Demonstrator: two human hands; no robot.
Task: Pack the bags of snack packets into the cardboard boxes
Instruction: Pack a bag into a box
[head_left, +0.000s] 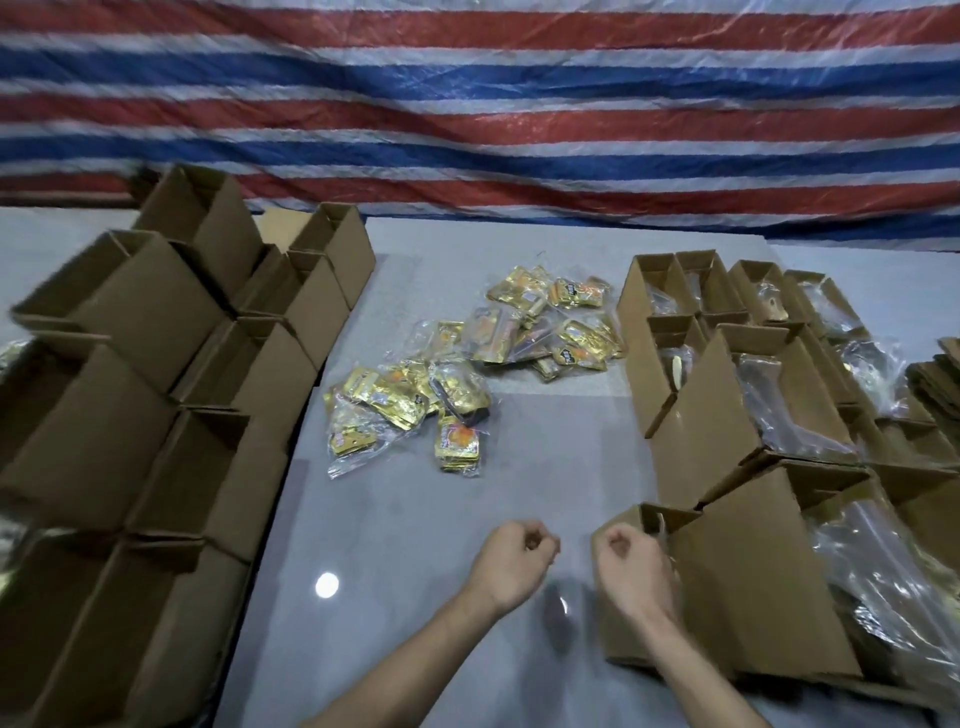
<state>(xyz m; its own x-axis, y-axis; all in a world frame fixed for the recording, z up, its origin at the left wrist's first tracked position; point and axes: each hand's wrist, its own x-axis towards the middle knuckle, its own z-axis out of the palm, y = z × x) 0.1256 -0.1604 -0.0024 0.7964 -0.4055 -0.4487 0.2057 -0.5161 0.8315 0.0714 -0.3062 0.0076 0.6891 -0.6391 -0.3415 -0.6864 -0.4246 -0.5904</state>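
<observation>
- Head view, hands: the left hand (511, 558) and right hand (631, 564) hover side by side over the near middle of the surface (395, 545). Both are loosely clenched and grasp nothing; a bit of clear film near the right hand's far edge may touch it, which cannot be confirmed.
- Head view, task items: two clear bags of gold packets lie on the surface beyond the hands. The near bag (410, 410) lies far and slightly left of the hands; the far bag (550, 325) lies beyond it, to the right.
- Head view, boxes: empty boxes (156, 364) stand stacked along the left. Filled boxes (779, 374) stand along the right, and the nearest box (727, 582) sits just beside the right hand.
- Key relation: the near bag's long axis runs roughly left to right. The left hand is judged nearer to it, so a forward reach is called for.
- Background: a striped tarp (478, 119) hangs at the far side.
</observation>
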